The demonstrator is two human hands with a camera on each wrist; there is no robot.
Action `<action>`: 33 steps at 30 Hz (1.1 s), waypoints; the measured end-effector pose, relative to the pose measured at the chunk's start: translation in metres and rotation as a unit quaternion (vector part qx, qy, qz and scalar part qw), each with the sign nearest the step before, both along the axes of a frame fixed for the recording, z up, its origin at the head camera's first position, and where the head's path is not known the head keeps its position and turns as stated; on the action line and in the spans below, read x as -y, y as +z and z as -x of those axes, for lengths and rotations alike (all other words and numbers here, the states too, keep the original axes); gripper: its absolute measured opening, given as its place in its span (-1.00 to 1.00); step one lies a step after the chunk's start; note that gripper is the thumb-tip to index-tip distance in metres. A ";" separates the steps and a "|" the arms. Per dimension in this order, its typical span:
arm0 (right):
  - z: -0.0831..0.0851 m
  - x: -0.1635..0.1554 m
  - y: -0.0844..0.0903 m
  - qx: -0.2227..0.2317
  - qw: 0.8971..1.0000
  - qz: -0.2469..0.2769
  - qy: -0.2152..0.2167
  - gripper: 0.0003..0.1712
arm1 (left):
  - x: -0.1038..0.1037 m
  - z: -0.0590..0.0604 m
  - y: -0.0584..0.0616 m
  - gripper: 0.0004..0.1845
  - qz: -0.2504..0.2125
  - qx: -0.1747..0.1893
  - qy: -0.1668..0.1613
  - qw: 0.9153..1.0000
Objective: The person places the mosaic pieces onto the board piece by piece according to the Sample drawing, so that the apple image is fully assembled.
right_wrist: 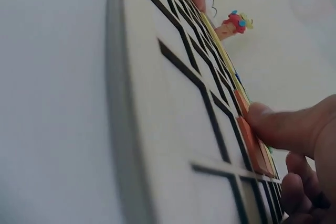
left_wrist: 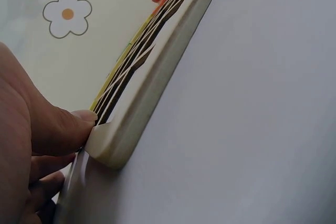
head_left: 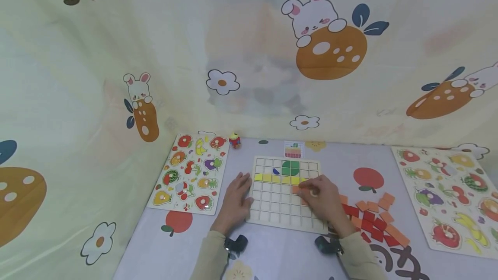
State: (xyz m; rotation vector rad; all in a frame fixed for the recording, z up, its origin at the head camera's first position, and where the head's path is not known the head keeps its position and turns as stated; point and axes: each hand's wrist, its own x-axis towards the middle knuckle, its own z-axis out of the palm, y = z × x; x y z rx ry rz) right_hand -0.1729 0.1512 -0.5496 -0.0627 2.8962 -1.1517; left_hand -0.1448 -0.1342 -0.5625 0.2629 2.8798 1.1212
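A pale wooden grid board lies in front of me, also seen as board and as board edge. It carries a row of yellow tiles, green tiles and a small blue piece. My left hand lies flat at the board's left edge, its thumb pressed against the corner. My right hand is on the board with curled fingers. Its thumb holds an orange tile down in a cell just under the yellow row.
A heap of red and orange tiles lies right of the board. Fruit puzzle boards sit at the left and right. A small toy and a picture card stand behind the board, before a printed cloth backdrop.
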 end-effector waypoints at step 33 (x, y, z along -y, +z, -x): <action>-0.001 -0.114 0.027 0.127 0.990 -0.057 0.029 -0.49 | -0.002 -0.002 -0.002 -0.33 -0.005 0.003 0.007 1.000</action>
